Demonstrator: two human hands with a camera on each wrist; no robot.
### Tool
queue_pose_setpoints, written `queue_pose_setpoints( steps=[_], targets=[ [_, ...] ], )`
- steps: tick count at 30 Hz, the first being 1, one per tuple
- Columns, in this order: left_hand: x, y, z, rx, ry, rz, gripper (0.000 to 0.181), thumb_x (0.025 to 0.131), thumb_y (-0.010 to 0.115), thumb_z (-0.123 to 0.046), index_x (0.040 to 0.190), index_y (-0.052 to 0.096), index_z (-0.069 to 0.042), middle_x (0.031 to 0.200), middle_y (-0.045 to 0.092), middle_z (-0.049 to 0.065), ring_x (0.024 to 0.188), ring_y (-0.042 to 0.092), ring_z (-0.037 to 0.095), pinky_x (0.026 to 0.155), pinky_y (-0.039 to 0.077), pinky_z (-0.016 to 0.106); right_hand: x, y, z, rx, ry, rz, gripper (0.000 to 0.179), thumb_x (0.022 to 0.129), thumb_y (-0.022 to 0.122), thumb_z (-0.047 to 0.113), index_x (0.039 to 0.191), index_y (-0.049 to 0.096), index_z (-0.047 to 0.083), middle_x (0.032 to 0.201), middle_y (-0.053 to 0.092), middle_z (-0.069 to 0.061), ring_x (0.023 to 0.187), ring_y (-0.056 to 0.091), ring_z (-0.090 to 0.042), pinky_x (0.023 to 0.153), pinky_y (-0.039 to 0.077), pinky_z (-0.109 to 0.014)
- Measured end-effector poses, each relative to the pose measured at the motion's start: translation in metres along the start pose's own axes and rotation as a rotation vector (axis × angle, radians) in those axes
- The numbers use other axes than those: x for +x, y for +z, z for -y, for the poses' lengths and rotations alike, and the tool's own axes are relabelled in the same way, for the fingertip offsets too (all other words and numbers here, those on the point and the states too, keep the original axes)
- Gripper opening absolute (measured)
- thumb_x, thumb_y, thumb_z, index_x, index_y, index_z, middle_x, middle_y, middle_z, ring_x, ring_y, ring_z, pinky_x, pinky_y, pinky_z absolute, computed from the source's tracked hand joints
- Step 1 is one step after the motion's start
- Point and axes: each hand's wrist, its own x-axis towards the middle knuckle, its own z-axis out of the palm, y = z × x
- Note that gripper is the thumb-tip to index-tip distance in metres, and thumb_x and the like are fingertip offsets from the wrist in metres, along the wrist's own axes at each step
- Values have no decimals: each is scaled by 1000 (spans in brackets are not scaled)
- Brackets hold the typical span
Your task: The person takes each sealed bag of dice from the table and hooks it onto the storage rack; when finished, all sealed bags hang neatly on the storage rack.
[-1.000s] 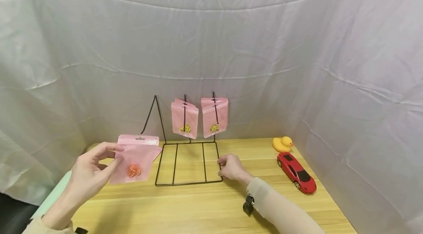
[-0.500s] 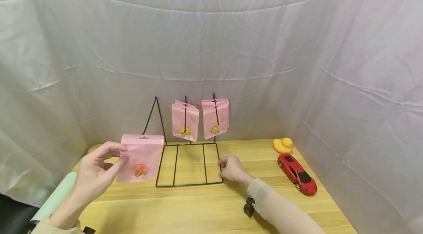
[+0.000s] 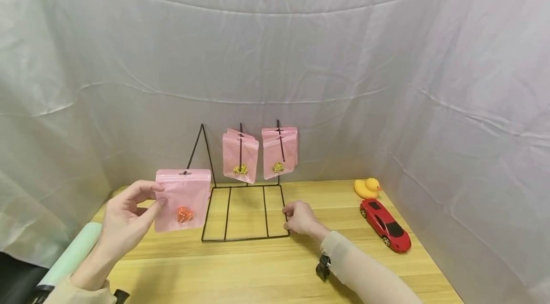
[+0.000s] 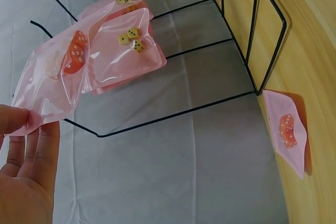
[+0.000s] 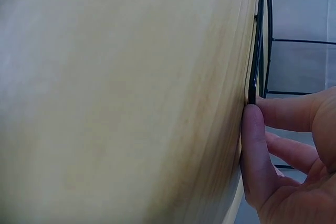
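Observation:
My left hand (image 3: 126, 220) pinches the left edge of a pink zip bag (image 3: 169, 194) with orange dice (image 3: 184, 214) inside. The bag's hang hole lies at the tip of the left hook of the black wire rack (image 3: 227, 213); whether the tip is through it, I cannot tell. My right hand (image 3: 301, 218) pinches the right bar of the rack's base between thumb and finger, as the right wrist view also shows. On the middle and right hooks hang pink bags (image 3: 229, 153) with yellow dice.
Another pink bag with orange dice (image 4: 287, 129) lies on the table beside the rack. A yellow rubber duck (image 3: 367, 188) and a red toy car (image 3: 385, 225) stand at the right. A mint-green cylinder (image 3: 75, 251) lies at the left. Grey cloth (image 3: 326, 56) hangs behind.
My left hand has moved the bag right and slightly up, bringing its hole to the left hook's tip. My right hand has stayed on the rack's base.

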Motion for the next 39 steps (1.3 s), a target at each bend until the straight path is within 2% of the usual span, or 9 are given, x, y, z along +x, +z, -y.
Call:
queue_pose_setpoints(
  steps=[7,15,24,34,39],
  targets=[
    [2,3,1,35,-22,-14,33,85,75,27,112,73,7,94,80,-19,86,74,-4,53,56,14,-1,0,1,5,1,3,50,82,89,-6,131,78,-3,122,77,-19,106,72,-25,77,71,-31],
    [6,6,5,46,-36,-29,31,87,76,25,113,73,8,93,79,-21,83,73,-5,51,54,15,-1,0,1,7,-4,4,50,82,90,-6,130,78,-4,121,76,-19,101,72,-23,75,70,-31],
    [9,9,11,61,-60,-35,32,88,76,22,117,73,8,94,79,-23,83,75,-6,56,59,14,0,0,1,-37,-17,-9,49,81,91,-3,128,80,-2,119,78,-16,109,72,-26,92,70,-41],
    [14,13,17,68,-78,-34,33,91,76,20,121,73,6,91,76,-22,82,74,-7,52,57,15,0,1,0,-47,-13,-7,48,82,92,-2,129,80,-1,120,78,-16,110,72,-26,96,69,-45],
    [17,14,20,65,-81,-32,33,91,76,19,122,73,6,91,76,-21,82,74,-7,57,60,14,0,1,0,-41,-13,-9,49,82,92,-3,129,79,-1,119,77,-15,110,72,-26,98,69,-46]
  ],
)
